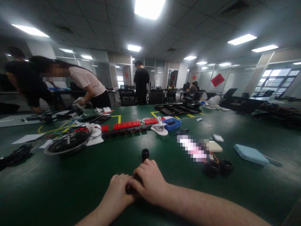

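Note:
My left hand (118,191) and my right hand (151,183) meet over the near part of the green table (188,197). Fingers of both are curled around a black part (129,189), mostly hidden between them. Just beyond my right knuckles is a black cylindrical piece (145,153) with a ridged round top. Whether it joins the part in my hands cannot be made out. To the right lie two similar black round pieces (226,167) with orange wires near them.
A metal bowl (67,146) with cables stands left. Red blocks (127,125) run in a row ahead, beside a white stand (160,128) and a blue bin (172,124). A light-blue case (251,154) lies right. A person (87,80) bends over the table's far left.

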The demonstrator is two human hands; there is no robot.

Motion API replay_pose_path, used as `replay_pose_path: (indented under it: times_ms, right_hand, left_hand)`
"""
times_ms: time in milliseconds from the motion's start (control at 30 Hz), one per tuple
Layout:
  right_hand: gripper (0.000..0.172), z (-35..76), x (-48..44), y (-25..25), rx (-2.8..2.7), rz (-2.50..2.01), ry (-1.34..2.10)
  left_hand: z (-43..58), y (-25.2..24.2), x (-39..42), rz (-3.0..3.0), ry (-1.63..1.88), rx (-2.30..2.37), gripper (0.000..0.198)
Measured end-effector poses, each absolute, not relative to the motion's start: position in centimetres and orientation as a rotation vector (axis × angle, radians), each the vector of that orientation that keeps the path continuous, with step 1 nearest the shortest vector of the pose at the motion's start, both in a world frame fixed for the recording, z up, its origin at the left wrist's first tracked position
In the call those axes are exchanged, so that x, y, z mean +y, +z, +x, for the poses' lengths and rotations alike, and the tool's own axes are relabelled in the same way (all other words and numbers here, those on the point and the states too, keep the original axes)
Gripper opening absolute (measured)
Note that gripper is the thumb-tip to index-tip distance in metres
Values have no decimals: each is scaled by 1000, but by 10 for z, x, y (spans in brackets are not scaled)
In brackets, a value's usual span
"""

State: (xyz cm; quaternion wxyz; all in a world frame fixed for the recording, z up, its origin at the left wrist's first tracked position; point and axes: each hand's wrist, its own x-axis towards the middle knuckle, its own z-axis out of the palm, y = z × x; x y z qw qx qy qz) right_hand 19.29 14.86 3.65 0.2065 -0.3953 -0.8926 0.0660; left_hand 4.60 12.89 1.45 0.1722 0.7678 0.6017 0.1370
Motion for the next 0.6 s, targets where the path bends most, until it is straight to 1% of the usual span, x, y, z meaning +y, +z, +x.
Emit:
replay_pose_path:
  times_ms: [100,267,433,533,600]
  right_hand:
    - [30,191,145,39,-2515,-1051,199]
    - [28,189,141,40,-2542,-1018,165]
    - [29,188,139,37,-2616,-926,12]
    - [33,188,139,33,-2667,-810,-111]
    - [36,187,138,32,-2703,-729,-177]
  left_hand:
    - [46,17,128,2173,361,1711,12]
    - [46,20,126,2186,322,1757,16]
    - [45,19,125,2167,315,1793,16]
    - [46,16,126,2159,322,1808,15]
    - [46,15,127,2151,332,1820,18]
